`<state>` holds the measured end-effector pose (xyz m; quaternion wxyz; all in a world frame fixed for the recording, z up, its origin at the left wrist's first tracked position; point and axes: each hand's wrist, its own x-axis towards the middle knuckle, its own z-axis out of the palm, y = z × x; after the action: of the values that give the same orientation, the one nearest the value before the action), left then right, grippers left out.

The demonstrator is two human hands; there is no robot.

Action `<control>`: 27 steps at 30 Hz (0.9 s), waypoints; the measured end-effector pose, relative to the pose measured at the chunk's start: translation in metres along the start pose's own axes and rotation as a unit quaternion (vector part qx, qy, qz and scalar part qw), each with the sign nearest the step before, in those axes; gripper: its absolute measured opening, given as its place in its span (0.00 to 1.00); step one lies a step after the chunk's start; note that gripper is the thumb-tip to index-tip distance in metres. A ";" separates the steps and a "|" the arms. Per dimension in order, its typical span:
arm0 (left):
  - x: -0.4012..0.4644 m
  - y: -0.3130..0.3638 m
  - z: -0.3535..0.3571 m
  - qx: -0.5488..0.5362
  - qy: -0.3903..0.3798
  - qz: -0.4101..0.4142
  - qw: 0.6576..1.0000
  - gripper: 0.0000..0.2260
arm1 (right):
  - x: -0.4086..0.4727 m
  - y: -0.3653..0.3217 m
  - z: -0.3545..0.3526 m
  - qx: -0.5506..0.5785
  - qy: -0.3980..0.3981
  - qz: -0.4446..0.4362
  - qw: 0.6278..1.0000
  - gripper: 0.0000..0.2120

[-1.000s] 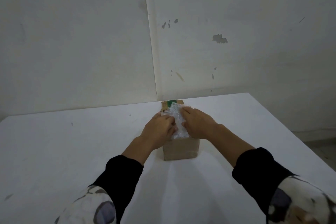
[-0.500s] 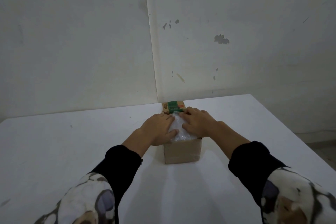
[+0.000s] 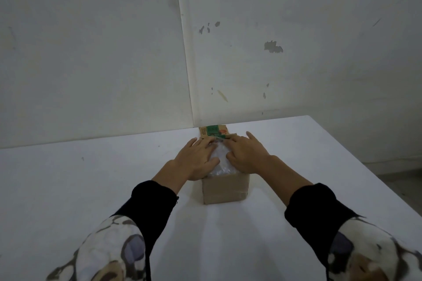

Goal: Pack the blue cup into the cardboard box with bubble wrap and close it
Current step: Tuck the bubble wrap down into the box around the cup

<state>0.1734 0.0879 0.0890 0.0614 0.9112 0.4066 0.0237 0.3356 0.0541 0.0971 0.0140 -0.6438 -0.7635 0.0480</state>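
Your left hand lies flat, fingers spread, palm down on the left part of the top of the cardboard box. Your right hand lies the same way on the right part, fingers stretched forward and loosely apart. Neither hand pinches anything; both press down on the bubble wrap, which bulges up in a clear, crinkled strip between your two hands and fills the open top of the box.

The blue cup cannot be seen; if it is in the box, the wrap and your hands hide it.

The box stands on the white table, near the middle, its plain brown front wall facing you. Behind your fingertips the far flap stands up, tilted slightly. It carries a green printed label with an orange spot and some dark lines of writing on the brown card beside it, but the print is too small and blurred to read, and no brand can be made out.

Your dark sleeves end above the wrists, with a patterned white cloth over them nearer to you. Behind the table is a scuffed white wall.
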 end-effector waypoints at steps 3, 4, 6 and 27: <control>-0.001 0.001 -0.003 0.021 -0.020 -0.013 0.999 0.32 | 0.000 0.005 -0.010 0.034 -0.031 0.026 0.999 0.23; -0.001 0.002 -0.003 0.023 -0.020 -0.013 0.999 0.32 | -0.001 0.008 -0.014 0.058 -0.042 0.022 0.997 0.22; -0.002 0.004 -0.003 0.015 -0.015 -0.011 1.000 0.32 | -0.006 0.009 -0.022 0.081 -0.073 0.009 0.994 0.22; -0.010 0.001 -0.041 0.146 -0.088 0.026 0.985 0.18 | -0.017 0.012 -0.024 0.004 -0.118 -0.045 0.992 0.29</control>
<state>0.1634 0.0838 0.1298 -0.0373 0.9192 0.3750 -0.1145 0.3522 0.0409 0.1202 -0.0716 -0.5987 -0.7877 0.1262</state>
